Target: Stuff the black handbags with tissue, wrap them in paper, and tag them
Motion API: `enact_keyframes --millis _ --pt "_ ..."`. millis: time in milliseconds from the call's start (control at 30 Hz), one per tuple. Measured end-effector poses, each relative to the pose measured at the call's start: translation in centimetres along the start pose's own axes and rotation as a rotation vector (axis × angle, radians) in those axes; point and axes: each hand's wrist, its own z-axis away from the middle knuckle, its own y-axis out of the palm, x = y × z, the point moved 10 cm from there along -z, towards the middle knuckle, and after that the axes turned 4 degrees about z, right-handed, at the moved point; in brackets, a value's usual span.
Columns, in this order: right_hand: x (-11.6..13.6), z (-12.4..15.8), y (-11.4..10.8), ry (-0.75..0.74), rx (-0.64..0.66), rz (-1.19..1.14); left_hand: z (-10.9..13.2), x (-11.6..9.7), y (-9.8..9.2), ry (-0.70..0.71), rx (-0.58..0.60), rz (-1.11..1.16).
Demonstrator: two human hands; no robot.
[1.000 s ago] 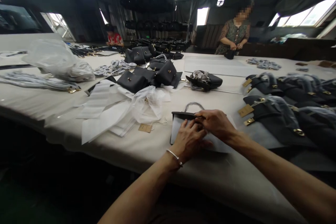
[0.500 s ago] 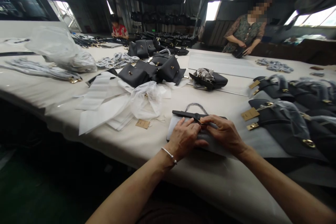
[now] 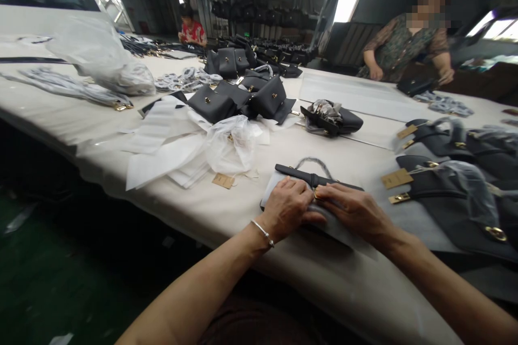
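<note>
A dark handbag (image 3: pixel 301 175) with a wrapped grey handle lies flat on the white table (image 3: pixel 226 210) in front of me, its front covered by grey sheet. My left hand (image 3: pixel 288 207) rests on the bag with curled fingers, a bracelet on the wrist. My right hand (image 3: pixel 356 210) lies beside it, its fingertips pinching at a small gold clasp on the bag's strap where the two hands meet.
A heap of white wrapping sheets and a clear plastic bag (image 3: pixel 226 148) lies to the left, with a paper tag (image 3: pixel 224 180). Several dark bags (image 3: pixel 243 99) sit behind, and finished tagged bags (image 3: pixel 449 194) on the right. A person (image 3: pixel 408 46) works across the table; another sits far back.
My head has turned left and down, so the scene has slid right. Both hands have settled lower onto the bag's front, still meeting at the clasp.
</note>
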Motion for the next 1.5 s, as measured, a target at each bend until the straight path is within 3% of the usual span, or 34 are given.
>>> enact_keyframes --millis 133,233,300,433,633,800,967,1100,1267,1333,1400,1500 --pt "1.4 0.2 -0.2 -0.12 0.048 -0.027 0.2 -0.3 -0.2 0.048 -0.038 0.079" --pt "2.1 0.7 -0.9 -0.181 -0.04 -0.015 0.5 -0.8 0.1 0.117 -0.011 0.122" --pt "1.8 1.1 -1.2 -0.153 -0.104 0.019 0.7 -0.9 0.3 0.125 0.016 0.138" --pt "0.4 1.6 -0.4 -0.005 -0.086 0.028 1.1 -1.3 0.0 0.157 0.061 0.144" --pt "-0.1 1.9 -0.2 0.021 -0.141 0.043 1.5 -1.9 0.7 0.176 0.193 0.017" --pt "-0.4 -0.3 0.8 -0.052 0.137 0.009 1.4 -1.7 1.0 0.156 0.18 0.003" --pt "0.3 -2.0 1.1 -0.139 0.364 0.127 1.3 -1.7 0.9 0.157 0.168 0.013" --pt "1.1 -2.8 1.3 -0.222 0.461 0.166 1.4 -1.8 0.7 0.159 0.148 0.021" --pt "3.3 -3.4 1.4 -0.509 0.538 0.174 1.7 -1.8 0.8 0.17 0.124 0.013" --pt "3.4 -3.4 1.7 -0.556 0.546 0.18 1.8 -1.6 0.8 0.152 0.109 0.01" --pt "2.5 -3.7 2.1 -0.478 0.522 0.169 1.8 -1.5 0.6 0.141 0.095 0.009" --pt "0.4 -3.7 2.4 -0.245 0.426 0.157 2.0 -1.5 0.4 0.153 0.086 0.002"
